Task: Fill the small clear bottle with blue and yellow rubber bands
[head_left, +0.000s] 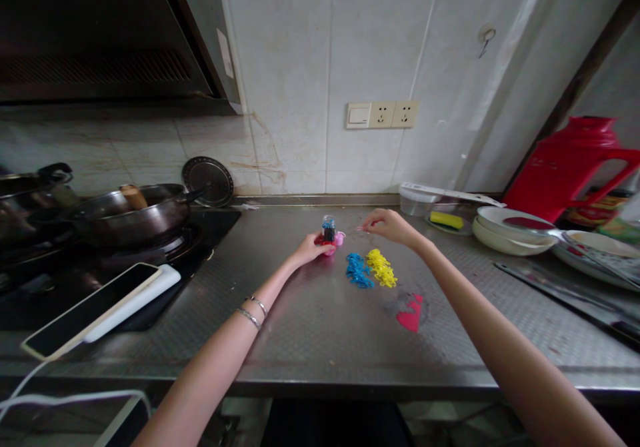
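Note:
My left hand (309, 250) is wrapped around a small clear jar (329, 222) standing on the steel counter. Dark, blue and red contents show through its wall. A small pink piece (339, 238) is right beside the jar. To the right of the jar, my right hand (385, 226) hovers with its fingers pinched together. Something thin and pale (359, 228) shows at the fingertips, too small to name. Closer to me lie a pile of small blue bands or strips (359, 271) and a yellow pile (381, 268) of the same sort. A flat red patch (411, 314) is nearest the front.
On the left, a phone (95, 307) with a white cable lies by the stove, where a pan (135, 214) stands. Bowls (510, 237), a plastic tub (417, 200), a yellow sponge (447, 220), a long knife-like tool (560, 297) and a red thermos jug (565, 167) occupy the right.

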Tool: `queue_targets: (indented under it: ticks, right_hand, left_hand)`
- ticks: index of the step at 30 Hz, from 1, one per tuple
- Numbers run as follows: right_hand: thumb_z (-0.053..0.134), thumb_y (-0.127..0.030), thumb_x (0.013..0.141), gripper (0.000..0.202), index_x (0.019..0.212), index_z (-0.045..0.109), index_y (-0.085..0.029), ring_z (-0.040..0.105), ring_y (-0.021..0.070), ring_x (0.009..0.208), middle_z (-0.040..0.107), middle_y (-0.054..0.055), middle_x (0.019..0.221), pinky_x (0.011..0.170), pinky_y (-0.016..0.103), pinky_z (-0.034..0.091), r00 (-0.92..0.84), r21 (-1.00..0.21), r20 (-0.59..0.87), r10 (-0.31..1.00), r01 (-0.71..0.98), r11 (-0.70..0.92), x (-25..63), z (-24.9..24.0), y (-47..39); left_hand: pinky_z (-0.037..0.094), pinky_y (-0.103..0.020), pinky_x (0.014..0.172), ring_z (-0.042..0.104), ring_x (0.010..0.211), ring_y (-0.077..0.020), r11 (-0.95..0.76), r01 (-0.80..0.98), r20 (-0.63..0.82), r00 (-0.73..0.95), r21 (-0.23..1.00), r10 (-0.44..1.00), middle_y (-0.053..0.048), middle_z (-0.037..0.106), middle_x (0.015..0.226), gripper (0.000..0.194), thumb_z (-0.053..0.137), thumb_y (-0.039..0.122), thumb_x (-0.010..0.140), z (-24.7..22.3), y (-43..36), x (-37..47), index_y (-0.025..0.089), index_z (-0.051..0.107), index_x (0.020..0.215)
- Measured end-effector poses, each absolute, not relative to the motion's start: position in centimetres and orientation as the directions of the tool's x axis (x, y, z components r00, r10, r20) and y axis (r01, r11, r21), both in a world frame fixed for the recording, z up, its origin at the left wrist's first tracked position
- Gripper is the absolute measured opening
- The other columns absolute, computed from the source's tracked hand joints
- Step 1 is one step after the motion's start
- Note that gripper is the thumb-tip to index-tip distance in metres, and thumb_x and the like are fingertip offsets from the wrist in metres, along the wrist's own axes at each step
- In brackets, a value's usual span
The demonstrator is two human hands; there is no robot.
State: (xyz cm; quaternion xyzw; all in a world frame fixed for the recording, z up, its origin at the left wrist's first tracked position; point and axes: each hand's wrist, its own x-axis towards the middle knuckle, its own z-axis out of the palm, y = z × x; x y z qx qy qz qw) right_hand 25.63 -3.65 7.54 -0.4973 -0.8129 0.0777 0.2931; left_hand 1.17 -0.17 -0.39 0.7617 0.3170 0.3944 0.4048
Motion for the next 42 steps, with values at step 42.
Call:
queue_targets:
  ticks: [42]
  right_hand:
    - [0.060, -0.047, 0.065, 0.035, 0.063, 0.061, -0.012, 0.034, 0.0034, 0.038, 0.047, -0.002, 0.047, 0.038, 0.017, 0.032, -0.362, -0.298, -0.722, 0.589, 0.932, 0.207, 14.2, 16.5, -1.4]
  left_hand:
    - [0.040, -0.031, 0.084, 0.057, 0.085, -0.0156, -0.466, 0.093, 0.347, 0.543, 0.880, 0.765, -0.006, 0.065, 0.093, 0.034, 0.066, 0.020, 0.064, -0.7, 0.2, 0.8, 0.012, 0.061, 0.097]
